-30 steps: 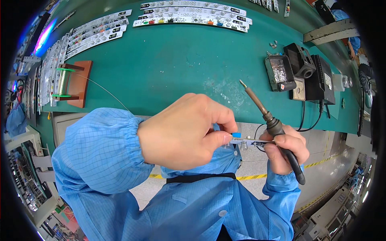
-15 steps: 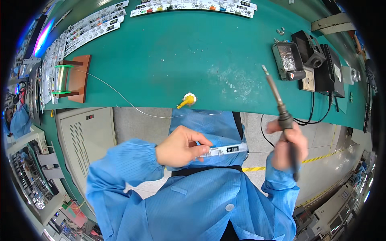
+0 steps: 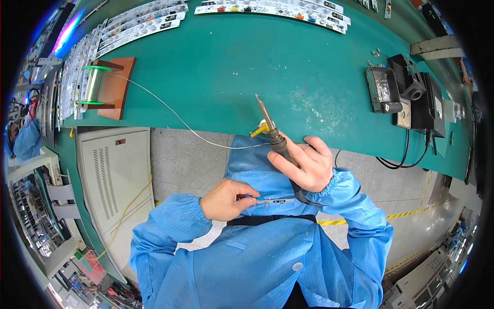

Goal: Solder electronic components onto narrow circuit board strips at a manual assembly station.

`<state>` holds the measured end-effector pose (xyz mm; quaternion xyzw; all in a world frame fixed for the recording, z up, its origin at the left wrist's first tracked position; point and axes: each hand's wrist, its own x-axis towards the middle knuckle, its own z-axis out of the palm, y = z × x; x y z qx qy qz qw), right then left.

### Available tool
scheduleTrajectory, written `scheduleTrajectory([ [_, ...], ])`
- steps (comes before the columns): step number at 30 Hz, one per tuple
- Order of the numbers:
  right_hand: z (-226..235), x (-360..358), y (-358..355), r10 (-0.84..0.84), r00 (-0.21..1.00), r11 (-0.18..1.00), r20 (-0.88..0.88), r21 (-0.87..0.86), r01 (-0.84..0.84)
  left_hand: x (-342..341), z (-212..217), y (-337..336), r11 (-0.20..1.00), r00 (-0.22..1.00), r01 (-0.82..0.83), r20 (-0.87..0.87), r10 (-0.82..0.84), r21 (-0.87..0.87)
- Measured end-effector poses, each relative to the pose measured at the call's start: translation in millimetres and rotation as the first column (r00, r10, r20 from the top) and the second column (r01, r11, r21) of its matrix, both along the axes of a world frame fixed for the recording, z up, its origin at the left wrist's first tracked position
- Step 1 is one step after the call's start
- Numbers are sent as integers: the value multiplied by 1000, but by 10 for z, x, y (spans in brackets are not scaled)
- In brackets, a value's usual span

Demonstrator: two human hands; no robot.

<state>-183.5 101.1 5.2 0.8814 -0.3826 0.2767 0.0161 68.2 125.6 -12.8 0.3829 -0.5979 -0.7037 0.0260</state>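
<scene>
My left hand pinches one end of a narrow white circuit board between thumb and fingers, low over my lap. The board is seen nearly edge-on. A soldering iron is in my right hand, its metal tip pointing up and away over the green table's front edge. The iron partly hides a small yellow piece on a white round base. Thin solder wire curves from a spool on the left toward the iron, and its end is hard to make out there.
Strips of circuit boards lie along the far side and at the left of the green table. The spool sits on a brown wooden stand. At right are a metal tray, an iron holder and a black box with cables.
My right hand has swung left with the soldering iron, from the right side to just in front of me. The board in my left hand has tilted from face-up to nearly edge-on.
</scene>
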Motion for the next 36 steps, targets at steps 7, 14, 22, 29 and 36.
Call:
scheduleTrajectory([
  [7,69,42,-38,-82,849,992,523,124,19,21,-22,-14,1000,999,-10,-43,10,-10],
  [14,70,161,-260,-339,813,938,473,110,327,-32,147,-134,999,995,-35,-92,32,-33],
  [22,-79,145,139,-268,826,963,496,159,217,63,447,-361,898,990,-87,-140,28,-432],
  [29,-434,-91,443,-284,651,939,704,340,41,-37,874,-637,749,969,242,113,-220,-617],
  [36,-222,-164,473,-350,542,906,764,424,-13,-115,565,-609,817,975,156,-44,-216,-555],
])
